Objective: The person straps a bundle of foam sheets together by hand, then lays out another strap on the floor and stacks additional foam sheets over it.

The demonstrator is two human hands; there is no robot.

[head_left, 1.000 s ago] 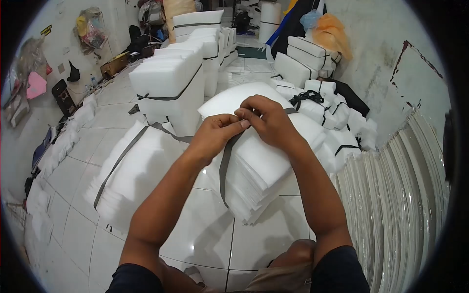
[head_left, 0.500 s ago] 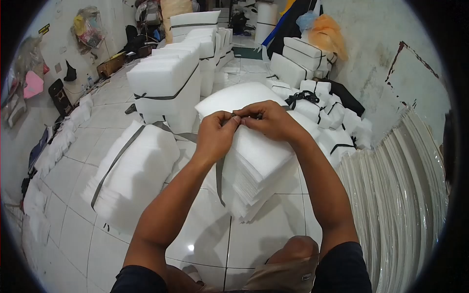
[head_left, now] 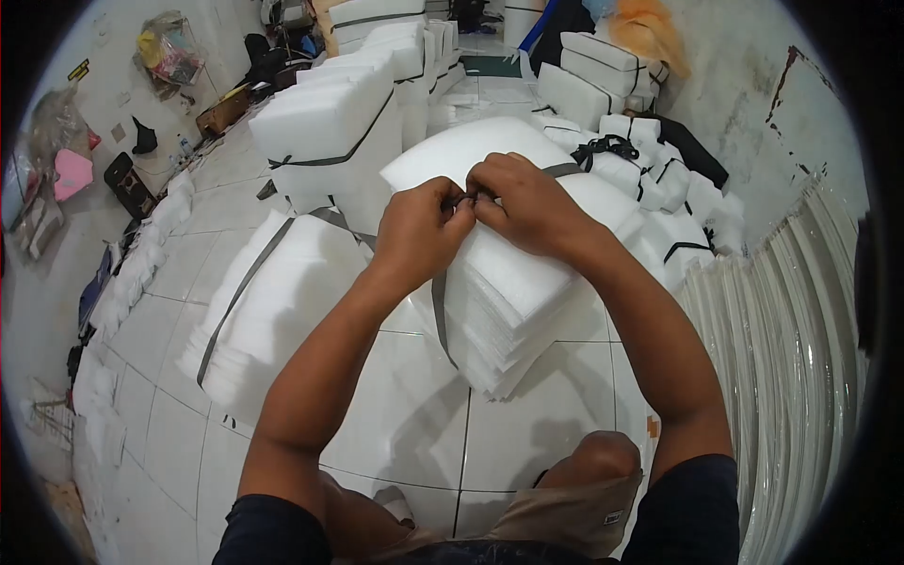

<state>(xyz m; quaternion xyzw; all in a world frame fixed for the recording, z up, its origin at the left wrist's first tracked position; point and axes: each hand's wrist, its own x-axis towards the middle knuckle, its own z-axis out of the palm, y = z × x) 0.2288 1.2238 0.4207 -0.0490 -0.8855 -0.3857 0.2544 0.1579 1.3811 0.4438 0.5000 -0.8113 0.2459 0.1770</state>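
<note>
View tipped downward since earlier frame; left hand (head_left: 419,224) and right hand (head_left: 529,205) meet above white sheet stack (head_left: 516,287), fingertips pinching grey strap (head_left: 441,311), forearms (head_left: 325,377) converging.

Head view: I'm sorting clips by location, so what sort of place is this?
Probably a packing workshop or storeroom: a stack of white sheets with a grey strap, more strapped stacks behind it, and small tied white bundles piled toward the right.

No lettering is legible: the label (head_left: 613,518) on the beige shorts (head_left: 556,516) and the yellow-and-black sticker (head_left: 78,70) on the wall (head_left: 111,80) appear too small.
</note>
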